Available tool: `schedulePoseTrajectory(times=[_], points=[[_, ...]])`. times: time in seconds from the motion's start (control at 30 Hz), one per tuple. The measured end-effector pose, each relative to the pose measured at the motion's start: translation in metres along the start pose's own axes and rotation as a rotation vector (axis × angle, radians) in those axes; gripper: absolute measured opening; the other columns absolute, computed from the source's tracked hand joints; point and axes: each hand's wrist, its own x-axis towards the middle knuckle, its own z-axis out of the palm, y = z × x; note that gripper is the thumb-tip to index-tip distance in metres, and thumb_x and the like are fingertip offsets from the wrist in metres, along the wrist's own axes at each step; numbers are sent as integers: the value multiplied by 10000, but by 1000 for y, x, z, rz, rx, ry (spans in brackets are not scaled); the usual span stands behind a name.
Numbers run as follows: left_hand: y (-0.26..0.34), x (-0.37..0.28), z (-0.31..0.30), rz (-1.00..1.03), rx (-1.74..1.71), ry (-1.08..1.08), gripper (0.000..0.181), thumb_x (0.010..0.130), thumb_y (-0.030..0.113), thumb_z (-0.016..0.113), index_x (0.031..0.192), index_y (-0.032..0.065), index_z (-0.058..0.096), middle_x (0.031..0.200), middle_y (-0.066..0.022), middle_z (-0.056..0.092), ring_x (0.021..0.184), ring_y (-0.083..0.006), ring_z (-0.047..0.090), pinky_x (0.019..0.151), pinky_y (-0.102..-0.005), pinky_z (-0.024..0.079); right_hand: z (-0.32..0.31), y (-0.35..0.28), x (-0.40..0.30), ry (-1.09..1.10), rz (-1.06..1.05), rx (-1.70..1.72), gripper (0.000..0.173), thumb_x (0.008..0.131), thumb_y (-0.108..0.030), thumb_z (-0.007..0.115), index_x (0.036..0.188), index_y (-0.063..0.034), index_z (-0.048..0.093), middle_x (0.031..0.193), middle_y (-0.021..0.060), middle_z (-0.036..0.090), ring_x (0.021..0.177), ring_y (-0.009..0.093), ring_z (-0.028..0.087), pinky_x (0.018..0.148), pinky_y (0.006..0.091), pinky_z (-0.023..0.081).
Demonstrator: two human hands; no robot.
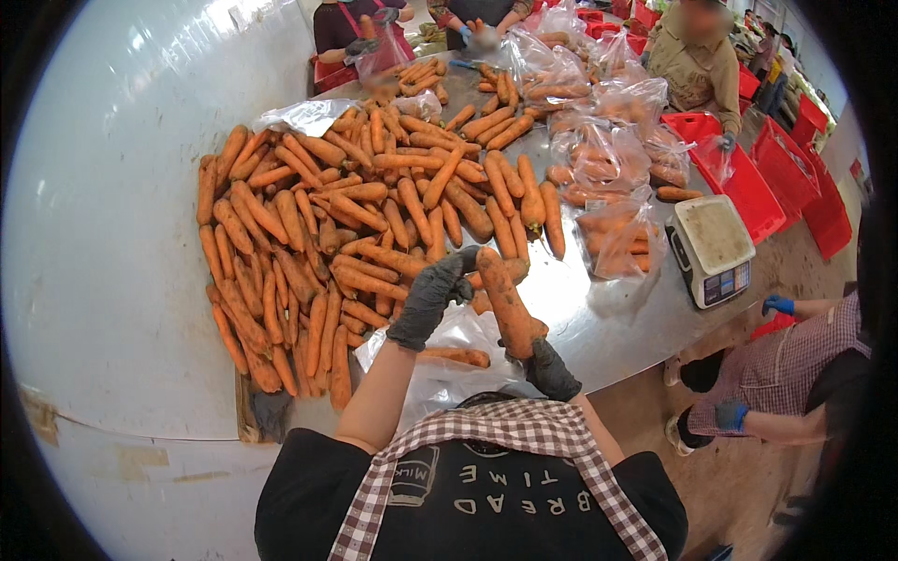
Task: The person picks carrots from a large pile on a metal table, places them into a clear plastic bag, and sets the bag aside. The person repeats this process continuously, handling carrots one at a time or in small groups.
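My right hand (551, 370), in a dark glove, grips the lower end of a large, soil-marked carrot (504, 301) that stands tilted before me. Part of another carrot shows behind it near my fingers. My left hand (436, 298), gloved too, has its fingertips beside the carrot's upper end; whether they touch it or hold anything is unclear. Below my hands lies a clear plastic bag (449, 382) with a carrot (459, 356) on or in it. To the left and ahead, a big heap of loose carrots (316, 231) covers the metal table (621, 329).
Filled plastic bags of carrots (621, 238) line the table's right part, beside a digital scale (712, 245). Red crates (744, 189) stand beyond. Several people are around the table; one in a checked apron (786, 372) is at the right. A pale wall (119, 231) rises at the left.
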Motion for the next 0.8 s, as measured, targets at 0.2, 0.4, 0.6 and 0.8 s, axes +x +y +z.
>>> schedulePoseTrajectory(times=[0.2,0.4,0.6,0.8], points=[[2,-4,16,-49,166,-75,462,804,197,649,1207,39,489,1040,-31,582,847,-84,538,694,-216,460,3,-2,1,-12,-5,-143,743,834,-605,398,1299,-32,317,1190,135,482,1051,195,475,905,311,374],[-18,4,17,121,109,16,327,798,160,663,1065,21,534,958,-27,583,823,-84,542,686,-219,479,-2,2,7,37,-54,40,496,935,-347,381,1278,9,342,1200,117,478,1066,178,478,910,283,380],[1,-18,-6,198,-3,390,153,812,147,638,912,55,566,732,22,551,579,-45,458,481,-182,372,21,-21,4,242,-45,-540,222,856,-109,556,1072,-57,547,838,-33,528,717,45,469,660,188,402],[30,-60,-18,73,349,267,287,773,159,682,1010,41,572,857,-14,600,693,-72,546,603,-205,462,28,-40,0,70,-13,-472,279,823,-59,493,1096,-46,549,1047,47,574,835,100,544,769,250,448]])
